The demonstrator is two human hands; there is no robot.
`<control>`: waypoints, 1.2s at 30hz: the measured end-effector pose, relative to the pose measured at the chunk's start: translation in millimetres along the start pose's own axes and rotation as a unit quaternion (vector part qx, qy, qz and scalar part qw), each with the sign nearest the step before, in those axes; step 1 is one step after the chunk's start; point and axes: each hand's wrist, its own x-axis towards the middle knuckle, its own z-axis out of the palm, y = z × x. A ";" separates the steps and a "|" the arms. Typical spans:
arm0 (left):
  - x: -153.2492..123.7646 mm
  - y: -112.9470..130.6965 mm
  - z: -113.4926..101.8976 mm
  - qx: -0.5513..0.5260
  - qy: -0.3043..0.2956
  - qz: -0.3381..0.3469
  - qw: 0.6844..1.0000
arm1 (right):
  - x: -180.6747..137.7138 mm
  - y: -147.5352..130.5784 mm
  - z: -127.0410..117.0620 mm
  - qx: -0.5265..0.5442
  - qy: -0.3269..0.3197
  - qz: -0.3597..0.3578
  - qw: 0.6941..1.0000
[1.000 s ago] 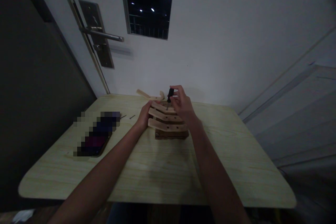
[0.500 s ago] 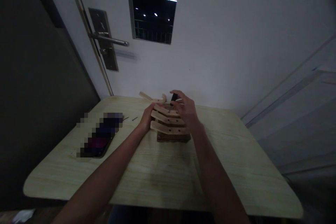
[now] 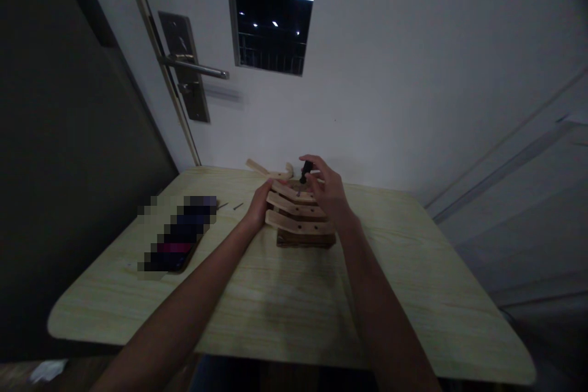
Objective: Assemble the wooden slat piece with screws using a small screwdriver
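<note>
In the head view, my right hand point(image 3: 328, 188) has its fingers closed around the black handle of a screwdriver point(image 3: 305, 171). The shaft points down to a hole in the farthest of three pale, bent wooden hooks. These hooks lie side by side across a dark brown wooden board point(image 3: 305, 240); the nearest hook point(image 3: 298, 226) shows two holes. At the board's left, my left hand point(image 3: 260, 205) grips the farthest hook near its end, its fingertips partly hidden behind the wood. Behind the board lies another pale wooden hook point(image 3: 275, 174), loose.
Two screws point(image 3: 237, 206) lie on the light wood-grain table point(image 3: 248, 300), left of my left hand. Further left is a phone point(image 3: 184, 245), partly blurred out. A white door with a metal handle point(image 3: 197, 67) rises behind the table.
The whole view has shifted slightly to the right. The fingers of my right hand have shifted a little around the screwdriver handle. My left hand keeps its place.
</note>
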 end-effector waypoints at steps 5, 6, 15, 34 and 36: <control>0.9 -1.8 -0.7 -0.005 0.010 -0.004 1.000 | 0.8 2.3 1.1 0.006 0.011 0.005 1.000; 0.9 -1.8 -0.7 -0.004 0.013 -0.003 1.000 | 0.6 2.4 1.5 0.007 0.013 0.009 1.000; 0.8 -0.4 0.3 -0.016 -0.009 0.003 1.000 | -1.8 -0.8 2.7 0.022 0.008 0.018 1.000; 1.8 -2.8 -2.6 -0.008 -0.006 0.001 1.000 | -1.2 -4.3 2.7 0.043 0.037 0.027 0.998; 0.6 -1.2 -1.6 -0.002 -0.003 -0.001 1.000 | -1.1 -3.9 2.4 0.039 0.025 0.027 0.999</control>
